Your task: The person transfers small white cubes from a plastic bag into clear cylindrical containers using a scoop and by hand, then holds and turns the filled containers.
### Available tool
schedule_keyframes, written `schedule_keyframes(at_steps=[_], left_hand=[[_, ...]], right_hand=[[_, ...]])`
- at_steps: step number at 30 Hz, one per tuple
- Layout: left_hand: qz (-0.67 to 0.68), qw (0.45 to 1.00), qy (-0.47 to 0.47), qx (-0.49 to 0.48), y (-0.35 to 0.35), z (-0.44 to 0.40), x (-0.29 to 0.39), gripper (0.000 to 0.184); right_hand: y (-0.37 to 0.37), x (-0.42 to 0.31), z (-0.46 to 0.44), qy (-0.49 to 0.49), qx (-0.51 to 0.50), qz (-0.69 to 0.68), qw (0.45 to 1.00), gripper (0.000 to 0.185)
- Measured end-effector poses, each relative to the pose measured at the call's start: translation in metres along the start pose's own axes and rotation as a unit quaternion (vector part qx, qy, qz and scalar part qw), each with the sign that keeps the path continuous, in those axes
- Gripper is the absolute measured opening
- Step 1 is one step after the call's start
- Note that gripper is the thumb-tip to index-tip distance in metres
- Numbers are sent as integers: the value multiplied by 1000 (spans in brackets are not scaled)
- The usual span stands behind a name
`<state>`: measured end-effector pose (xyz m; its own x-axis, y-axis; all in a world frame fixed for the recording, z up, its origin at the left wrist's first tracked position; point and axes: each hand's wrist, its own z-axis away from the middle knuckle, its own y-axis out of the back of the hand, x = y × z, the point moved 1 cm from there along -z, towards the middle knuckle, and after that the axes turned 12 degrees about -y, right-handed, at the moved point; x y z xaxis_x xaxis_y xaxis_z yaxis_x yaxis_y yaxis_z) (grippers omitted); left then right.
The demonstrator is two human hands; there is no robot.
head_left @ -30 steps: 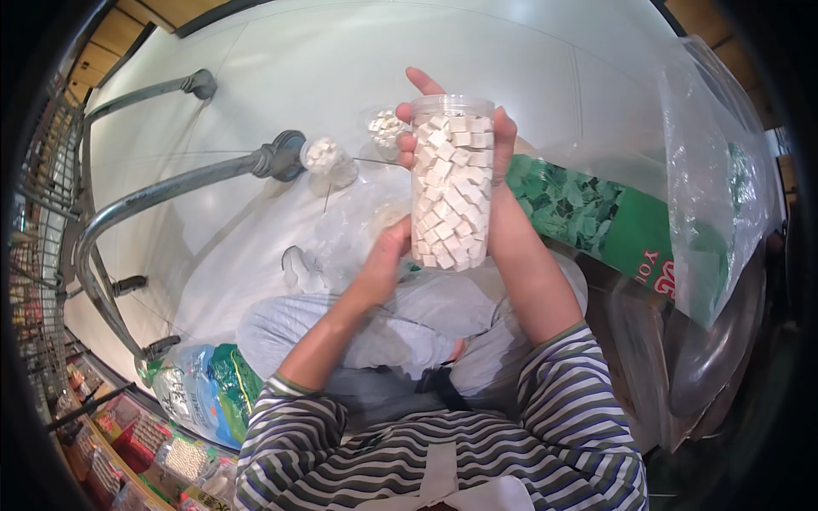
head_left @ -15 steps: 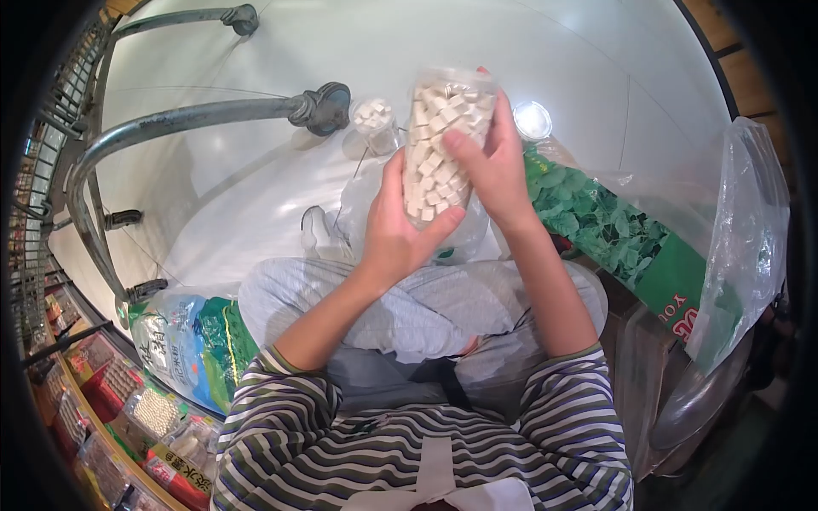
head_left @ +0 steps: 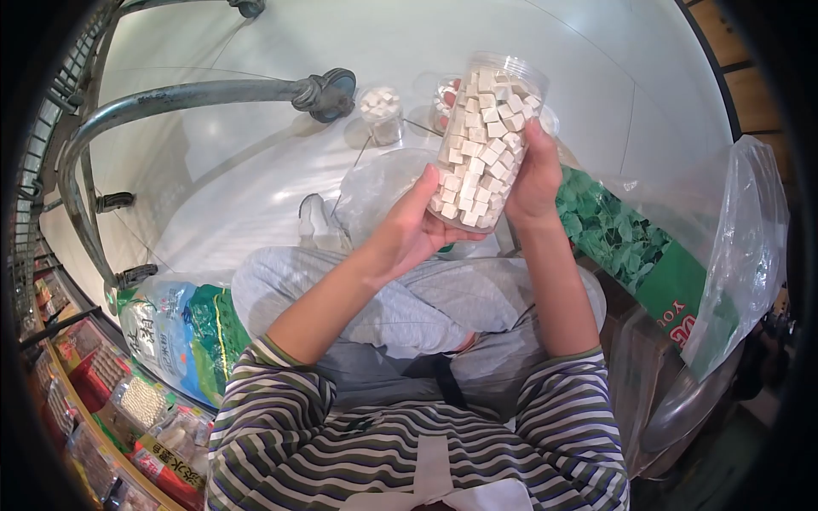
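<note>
A clear plastic jar (head_left: 483,153) full of small white cubes is held up in front of me, tilted with its rim to the upper right. My left hand (head_left: 407,223) grips its lower left side, fingers under the base. Around the right side wraps my right hand (head_left: 537,175), thumb on the front; reddish fingertips show at the far left edge. On the floor beyond stands a smaller clear container (head_left: 381,109) of white pieces. Another container with white pieces (head_left: 441,95) is partly hidden behind the jar. A round clear item on the floor is mostly covered by the jar.
A metal cart leg with a caster (head_left: 328,94) stands at the left. Green printed packaging (head_left: 609,226) and clear plastic (head_left: 745,230) lie to the right. Bagged goods (head_left: 175,336) and a shelf of packaged foods (head_left: 141,404) are at the lower left. A plastic bag (head_left: 375,183) lies on the floor.
Both hands have moved the jar to the right and tilted its top further right. My right thumb has shifted from the jar's middle to its right side. Another container shows behind it.
</note>
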<state>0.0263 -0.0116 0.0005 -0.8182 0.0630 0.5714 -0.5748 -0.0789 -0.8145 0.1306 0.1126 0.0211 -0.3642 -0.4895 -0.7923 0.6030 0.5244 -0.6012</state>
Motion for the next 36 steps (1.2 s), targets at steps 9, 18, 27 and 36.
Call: schedule_keyframes(at_steps=[9,18,27,36], left_hand=[[-60,997,-41,7,5,-1,-5,62],[-44,994,-55,89,3,-5,-14,54],[67,985,-51,149,3,-3,-12,52],[65,983,-71,154,0,-1,-23,59]], right_hand=[[15,-6,0,12,68,19,997,56],[-10,-16,4,67,139,122,981,65],[-54,3,30,450,-35,462,764,89],[-58,-9,40,262,74,432,860,90]])
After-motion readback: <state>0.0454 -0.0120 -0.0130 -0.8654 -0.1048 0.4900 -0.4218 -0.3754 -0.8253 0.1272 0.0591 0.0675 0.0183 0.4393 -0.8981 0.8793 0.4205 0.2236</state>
